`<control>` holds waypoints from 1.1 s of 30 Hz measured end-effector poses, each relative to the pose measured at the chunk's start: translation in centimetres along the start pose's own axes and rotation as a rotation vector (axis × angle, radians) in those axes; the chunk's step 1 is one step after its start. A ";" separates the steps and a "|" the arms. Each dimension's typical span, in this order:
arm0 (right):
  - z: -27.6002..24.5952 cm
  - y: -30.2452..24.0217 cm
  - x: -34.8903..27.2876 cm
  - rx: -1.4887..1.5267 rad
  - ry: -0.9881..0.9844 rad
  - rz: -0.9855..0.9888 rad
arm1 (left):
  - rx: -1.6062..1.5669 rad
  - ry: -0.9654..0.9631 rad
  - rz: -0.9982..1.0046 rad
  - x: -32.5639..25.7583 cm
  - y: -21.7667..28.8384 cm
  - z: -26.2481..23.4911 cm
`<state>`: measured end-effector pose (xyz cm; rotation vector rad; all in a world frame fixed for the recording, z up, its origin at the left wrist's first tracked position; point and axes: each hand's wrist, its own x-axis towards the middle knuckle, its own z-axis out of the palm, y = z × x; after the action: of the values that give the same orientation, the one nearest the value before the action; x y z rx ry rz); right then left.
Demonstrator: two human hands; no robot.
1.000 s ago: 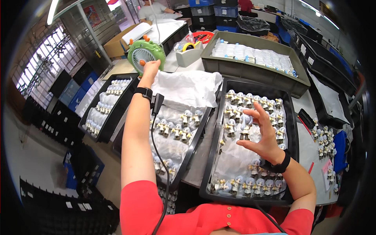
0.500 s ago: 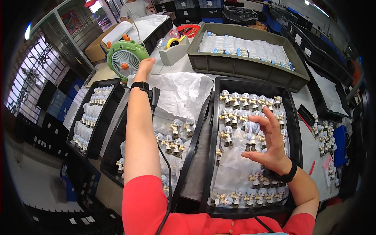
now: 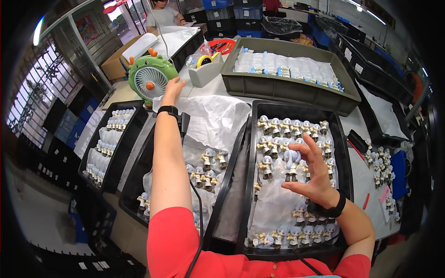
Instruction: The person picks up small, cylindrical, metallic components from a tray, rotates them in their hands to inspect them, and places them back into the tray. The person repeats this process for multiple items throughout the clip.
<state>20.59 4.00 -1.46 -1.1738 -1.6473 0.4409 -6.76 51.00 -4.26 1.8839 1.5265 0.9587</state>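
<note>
My right hand (image 3: 317, 178) is closed on a small figurine (image 3: 291, 166) with a pale blue ponytail, a white top and dark boots. The figurine stands upright between the thumb and fingertips, its back toward me, above a black tray (image 3: 256, 139) of similar figurines in rows on white paper. My left arm stretches far forward. At its end my left hand (image 3: 173, 89) is beside a green animal-shaped fan (image 3: 150, 83), fingers partly spread and nothing visible in them. Whether it touches the fan I cannot tell. Crumpled white paper (image 3: 215, 118) is near its wrist.
Two more black trays with figurines stand left, one a long narrow tray (image 3: 111, 143). An olive crate (image 3: 287, 81) is at the back. Loose figurines (image 3: 382, 162) and a red pen (image 3: 366, 201) are on the right. A cable (image 3: 197, 194) runs beside my left arm. A person (image 3: 162, 18) sits beyond.
The view has tilted slightly, so the scene sits lower. My right hand still grips the figurine. My left hand remains beside the fan, its fingers a little more spread.
</note>
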 end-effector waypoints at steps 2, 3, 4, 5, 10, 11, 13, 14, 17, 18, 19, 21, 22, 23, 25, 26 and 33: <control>0.1 0.0 0.0 0.006 0.005 -0.005 | -0.083 -0.035 -0.002 -0.4 -0.2 0.0; 0.1 0.0 -0.1 0.013 0.006 -0.007 | -0.078 -0.019 0.012 -0.6 0.0 0.1; 0.1 0.0 -0.1 -0.003 0.006 -0.012 | -0.072 -0.002 0.026 -0.7 0.3 0.1; 0.1 -0.1 0.0 -0.011 -0.001 -0.018 | -0.060 0.020 0.033 -1.3 0.6 -0.5; 0.3 0.4 0.1 0.001 0.019 -0.016 | -0.153 0.070 0.149 -4.2 5.8 -2.0; 0.5 0.4 0.2 0.026 0.016 -0.019 | -0.284 0.041 0.160 -5.2 7.1 -2.9; 0.5 0.2 0.2 0.020 0.018 -0.076 | -0.424 -0.017 0.177 -12.0 13.4 -4.0; 0.2 -0.4 0.2 -0.002 0.013 -0.091 | -0.514 -0.130 0.174 -14.9 15.7 -4.3; 0.4 -0.6 0.1 0.033 0.020 -0.134 | -0.697 -0.442 0.169 -24.0 19.0 -4.6; 0.6 -0.7 0.2 0.041 0.012 -0.154 | -0.720 -0.495 0.167 -27.4 19.1 -4.5; 0.7 -1.0 0.1 0.054 0.017 -0.174 | -0.747 -0.560 0.172 -30.5 19.5 -4.0; 0.9 -1.1 0.0 0.048 0.013 -0.201 | -0.827 -0.650 0.027 -36.0 20.1 -3.2; 0.9 -1.6 -0.2 0.034 0.003 -0.207 | -0.869 -0.676 -0.001 -37.6 19.8 -2.2; 0.9 -1.9 -0.2 0.022 -0.011 -0.214 | -0.913 -0.698 -0.031 -38.8 19.1 -1.3; 1.0 -2.2 -0.5 -0.002 -0.032 -0.233 | -0.978 -0.712 -0.128 -40.2 18.7 -0.2; 1.0 -2.2 -0.6 -0.015 -0.037 -0.247 | -1.035 -0.740 -0.129 -40.2 18.3 0.5; 1.5 -1.7 -1.0 -0.052 -0.026 -0.222 | -1.224 -0.892 -0.006 -39.9 18.0 1.9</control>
<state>18.49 2.70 -1.34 -1.0121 -1.7974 0.2753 1.12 8.20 0.60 1.0736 0.2322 0.6174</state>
